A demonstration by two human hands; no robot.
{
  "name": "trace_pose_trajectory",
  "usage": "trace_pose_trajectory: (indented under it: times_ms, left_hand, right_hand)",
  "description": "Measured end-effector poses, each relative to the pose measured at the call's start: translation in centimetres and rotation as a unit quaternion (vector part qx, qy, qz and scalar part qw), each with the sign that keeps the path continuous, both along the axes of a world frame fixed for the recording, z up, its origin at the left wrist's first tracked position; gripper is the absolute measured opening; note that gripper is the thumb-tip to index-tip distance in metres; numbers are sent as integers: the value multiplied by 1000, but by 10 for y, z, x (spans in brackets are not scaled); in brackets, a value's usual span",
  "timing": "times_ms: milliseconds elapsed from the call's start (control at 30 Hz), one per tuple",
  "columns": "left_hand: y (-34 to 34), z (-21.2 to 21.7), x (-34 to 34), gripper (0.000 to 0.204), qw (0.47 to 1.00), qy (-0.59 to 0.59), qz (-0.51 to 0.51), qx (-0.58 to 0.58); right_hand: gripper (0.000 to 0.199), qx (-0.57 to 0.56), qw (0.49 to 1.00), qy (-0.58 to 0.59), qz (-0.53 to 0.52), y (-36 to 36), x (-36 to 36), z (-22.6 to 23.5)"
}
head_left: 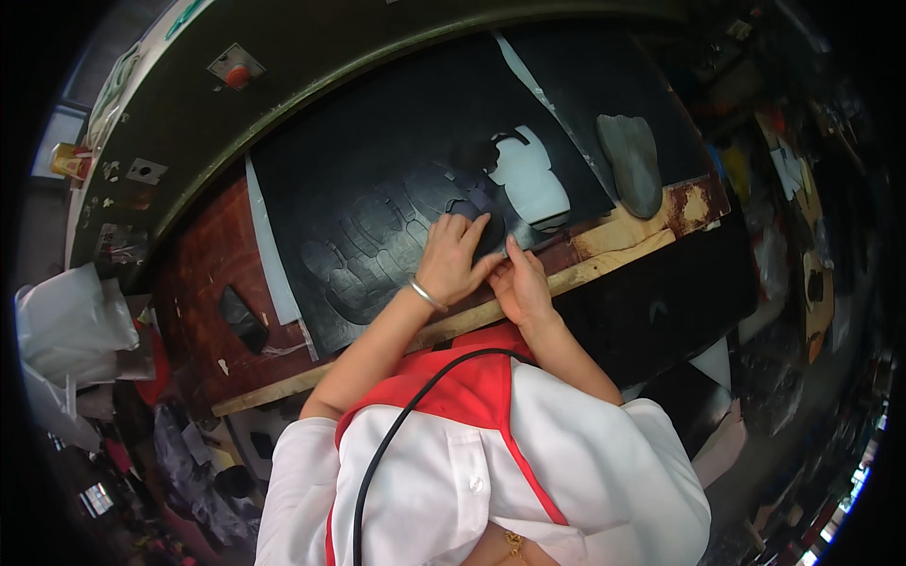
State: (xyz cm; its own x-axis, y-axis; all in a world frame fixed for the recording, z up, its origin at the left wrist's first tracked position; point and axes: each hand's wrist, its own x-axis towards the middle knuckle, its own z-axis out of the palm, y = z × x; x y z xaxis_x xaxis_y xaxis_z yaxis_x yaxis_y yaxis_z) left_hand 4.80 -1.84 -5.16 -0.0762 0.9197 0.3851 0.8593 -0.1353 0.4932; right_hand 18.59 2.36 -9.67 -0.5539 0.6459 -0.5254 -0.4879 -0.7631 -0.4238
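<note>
— Starting closest: black cord (385,437) over a red apron (472,396). Beyond it, both hands near the front of the bench (193,274). What are they doing?

— Left hand (453,262): palm down, fingers loosely stretched, thumb parted from index. Touches a dark piece (493,229) lying on the black sheet (377,132). Can't tell if it grips or only presses.

— And the right?

— Right hand (521,283): half curled, thumb up, just beside the piece's near side. Whether it pinches anything, can't tell; the fingers hide it.

— Weak points?

— Slippage, I'd judge. If only fingertips bear on the piece, a sideways push could skid it across the sheet. Dark on dark, too: an edge could be misjudged.

— Anything close enough to be knocked?

— White piece (536,184), right of the fingers; a careless sweep might shift it. Sole-shaped outlines (363,231) mark the sheet to the left; a forearm dragging there could rumple it.

— Farther out?

— Grey sole (634,170), right, well apart from the hands. Farthest, a red button (238,77) on the dark panel; a stray press looks unlikely from here.
</note>
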Motion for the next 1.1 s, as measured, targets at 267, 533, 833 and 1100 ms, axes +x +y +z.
trace_pose_trajectory:
  times_ms: [267, 533, 833, 1100]
  left_hand:
    - [17, -7, -33, 31, 924, -338, 142, -113]
    - [12, 109, -166, 35, 802, -523, 78, 277]
    - [-56, 29, -65, 30, 998, -17, 33, 55]
    - [-62, -19, -56, 26, 895, -347, 281, 8]
  right_hand:
    - [50, 9, 996, 92, -19, 13, -25, 10]
    - [46, 4, 999, 26, -20, 17, -21, 4]
    - [28, -7, 989, 45, 144, -27, -16, -6]
    - [45, 5, 976, 164, 145, -35, -63, 8]
